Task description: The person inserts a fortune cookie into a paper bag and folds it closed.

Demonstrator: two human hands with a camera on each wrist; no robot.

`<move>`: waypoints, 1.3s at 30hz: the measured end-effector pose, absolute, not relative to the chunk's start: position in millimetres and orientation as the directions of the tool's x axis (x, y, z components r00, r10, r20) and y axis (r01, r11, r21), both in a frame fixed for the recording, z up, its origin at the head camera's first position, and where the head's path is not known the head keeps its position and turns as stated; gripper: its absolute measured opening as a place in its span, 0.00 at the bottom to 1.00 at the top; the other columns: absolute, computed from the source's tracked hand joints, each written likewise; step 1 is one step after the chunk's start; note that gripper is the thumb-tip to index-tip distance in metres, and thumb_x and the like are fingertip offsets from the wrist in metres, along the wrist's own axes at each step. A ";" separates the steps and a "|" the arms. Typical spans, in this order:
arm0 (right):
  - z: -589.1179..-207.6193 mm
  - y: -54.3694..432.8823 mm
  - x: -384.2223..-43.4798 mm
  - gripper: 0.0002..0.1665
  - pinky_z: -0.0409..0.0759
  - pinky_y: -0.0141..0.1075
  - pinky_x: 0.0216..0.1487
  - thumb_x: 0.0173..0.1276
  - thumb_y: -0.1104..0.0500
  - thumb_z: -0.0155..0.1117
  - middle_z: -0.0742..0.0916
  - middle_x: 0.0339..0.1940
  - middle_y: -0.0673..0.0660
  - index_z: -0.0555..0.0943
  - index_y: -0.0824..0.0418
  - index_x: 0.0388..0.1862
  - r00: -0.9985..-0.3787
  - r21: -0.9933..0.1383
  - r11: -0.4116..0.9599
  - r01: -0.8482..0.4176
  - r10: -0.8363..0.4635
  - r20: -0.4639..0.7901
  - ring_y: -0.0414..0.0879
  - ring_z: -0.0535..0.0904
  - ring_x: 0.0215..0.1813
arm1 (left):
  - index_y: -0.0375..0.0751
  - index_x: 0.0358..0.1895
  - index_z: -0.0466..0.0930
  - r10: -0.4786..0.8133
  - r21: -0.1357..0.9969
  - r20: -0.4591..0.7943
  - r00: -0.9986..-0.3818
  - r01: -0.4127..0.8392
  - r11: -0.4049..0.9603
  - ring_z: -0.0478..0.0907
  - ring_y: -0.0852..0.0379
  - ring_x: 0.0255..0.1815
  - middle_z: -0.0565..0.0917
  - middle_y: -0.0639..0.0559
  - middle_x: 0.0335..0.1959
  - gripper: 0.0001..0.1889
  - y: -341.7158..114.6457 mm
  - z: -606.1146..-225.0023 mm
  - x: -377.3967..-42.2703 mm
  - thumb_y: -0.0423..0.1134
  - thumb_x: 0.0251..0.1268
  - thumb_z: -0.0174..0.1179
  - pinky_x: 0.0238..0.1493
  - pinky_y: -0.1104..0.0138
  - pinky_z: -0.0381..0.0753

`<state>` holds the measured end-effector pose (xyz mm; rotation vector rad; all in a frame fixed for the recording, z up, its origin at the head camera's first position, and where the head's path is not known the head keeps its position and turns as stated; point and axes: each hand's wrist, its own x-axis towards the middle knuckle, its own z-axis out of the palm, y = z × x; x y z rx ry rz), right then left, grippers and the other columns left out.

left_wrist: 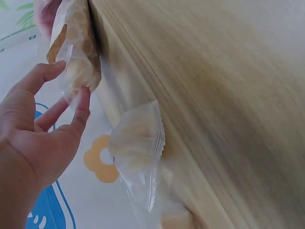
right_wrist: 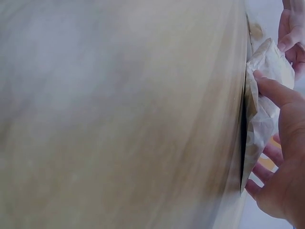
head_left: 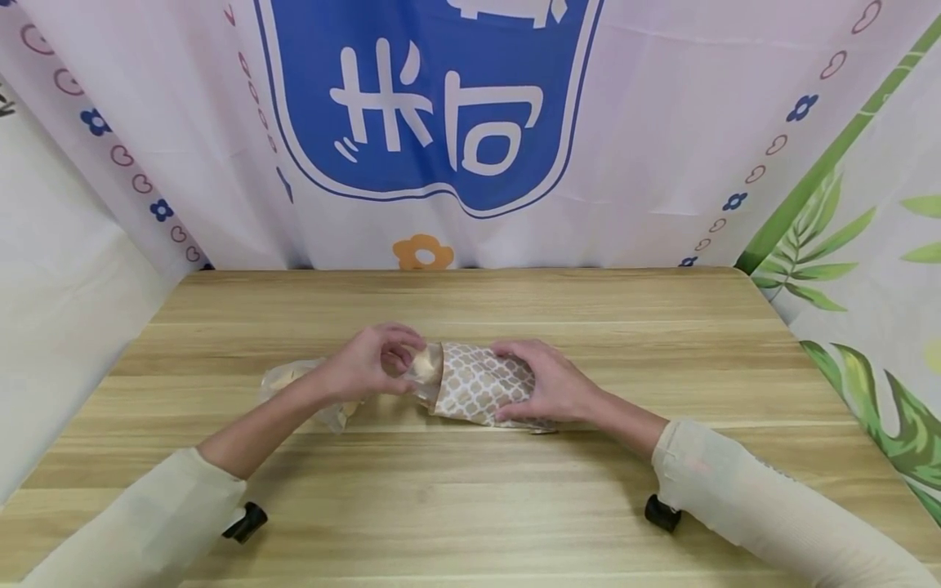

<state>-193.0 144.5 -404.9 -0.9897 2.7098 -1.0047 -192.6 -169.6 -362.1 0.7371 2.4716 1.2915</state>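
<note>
A patterned tan-and-white paper bag (head_left: 478, 384) lies on its side on the table, its mouth facing left. My right hand (head_left: 555, 382) spans the bag near its bottom end, thumb on the near side and fingers on the far side, and holds it. At the mouth, a pale snack in a clear wrapper (head_left: 426, 367) shows partly, the rest hidden inside the bag. My left hand (head_left: 371, 359) pinches this wrapped snack between thumb and fingers, as the left wrist view shows. Left of the bag, partly behind my left forearm, lies another clear packet (left_wrist: 138, 148) with pale pieces in it.
Under everything is a wood-grain table (head_left: 470, 506). One more pale wrapped piece (left_wrist: 176, 219) shows at the bottom of the left wrist view. A printed curtain (head_left: 632, 163) hangs along the table's back edge.
</note>
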 end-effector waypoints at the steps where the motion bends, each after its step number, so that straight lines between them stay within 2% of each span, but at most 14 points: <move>1: -404.8 144.4 -193.1 0.56 0.67 0.57 0.75 0.49 0.43 0.87 0.78 0.73 0.59 0.73 0.61 0.74 -0.787 -0.610 0.575 -0.545 -0.602 0.136 0.58 0.72 0.74 | 0.18 0.60 0.76 0.547 0.818 0.005 -0.837 0.318 0.480 0.82 0.45 0.49 0.77 0.30 0.57 0.29 -170.0 -362.0 -192.5 0.21 0.53 0.72 0.54 0.60 0.86; 9: -402.9 143.5 -193.8 0.56 0.67 0.57 0.75 0.49 0.43 0.87 0.78 0.73 0.59 0.73 0.62 0.74 -0.784 -0.607 0.573 -0.550 -0.604 0.140 0.58 0.72 0.74 | 0.19 0.63 0.74 0.534 0.838 -0.032 -0.845 0.269 0.476 0.82 0.49 0.43 0.83 0.38 0.42 0.32 -170.1 -363.1 -191.6 0.22 0.53 0.74 0.46 0.65 0.87; 14: -402.9 143.4 -194.8 0.57 0.66 0.57 0.76 0.48 0.43 0.87 0.78 0.73 0.59 0.73 0.62 0.74 -0.784 -0.609 0.571 -0.550 -0.604 0.142 0.58 0.71 0.74 | 0.20 0.64 0.73 0.498 0.827 -0.029 -0.867 0.259 0.499 0.82 0.47 0.45 0.83 0.38 0.48 0.35 -166.8 -365.8 -191.2 0.26 0.51 0.78 0.44 0.69 0.85; 18: -402.6 143.4 -194.9 0.57 0.66 0.57 0.76 0.48 0.43 0.87 0.78 0.73 0.59 0.73 0.62 0.74 -0.784 -0.611 0.569 -0.550 -0.603 0.144 0.58 0.71 0.74 | 0.24 0.63 0.75 0.474 0.803 -0.031 -0.880 0.261 0.536 0.81 0.46 0.47 0.82 0.39 0.51 0.38 -163.1 -367.1 -189.9 0.33 0.48 0.82 0.45 0.67 0.84; 20: -402.6 143.4 -194.9 0.57 0.66 0.56 0.76 0.48 0.43 0.87 0.78 0.73 0.59 0.73 0.62 0.73 -0.783 -0.610 0.568 -0.553 -0.605 0.147 0.58 0.71 0.74 | 0.25 0.62 0.77 0.473 0.797 -0.034 -0.880 0.262 0.544 0.81 0.46 0.46 0.83 0.40 0.49 0.37 -161.1 -367.5 -189.2 0.35 0.47 0.83 0.45 0.66 0.85; 28: -403.0 143.4 -193.9 0.57 0.67 0.56 0.75 0.48 0.43 0.87 0.79 0.72 0.59 0.73 0.62 0.73 -0.784 -0.612 0.569 -0.549 -0.604 0.143 0.58 0.72 0.73 | 0.25 0.59 0.78 0.472 0.784 -0.047 -0.880 0.260 0.564 0.80 0.48 0.43 0.83 0.43 0.42 0.34 -153.8 -370.9 -190.2 0.34 0.48 0.83 0.43 0.66 0.82; 34: -402.9 143.4 -192.3 0.56 0.67 0.56 0.75 0.47 0.44 0.88 0.79 0.72 0.58 0.74 0.60 0.73 -0.797 -0.631 0.572 -0.524 -0.590 0.127 0.57 0.72 0.73 | 0.25 0.60 0.78 0.479 0.784 -0.042 -0.877 0.268 0.560 0.79 0.50 0.44 0.82 0.43 0.43 0.34 -151.7 -374.5 -191.2 0.34 0.49 0.82 0.43 0.66 0.82; 39: -403.8 143.9 -191.9 0.56 0.67 0.56 0.75 0.47 0.44 0.88 0.79 0.72 0.57 0.74 0.60 0.73 -0.800 -0.629 0.577 -0.521 -0.588 0.123 0.57 0.72 0.73 | 0.24 0.60 0.78 0.528 0.773 -0.002 -0.849 0.334 0.540 0.79 0.47 0.45 0.82 0.41 0.46 0.34 -151.8 -376.3 -191.1 0.35 0.49 0.82 0.47 0.60 0.83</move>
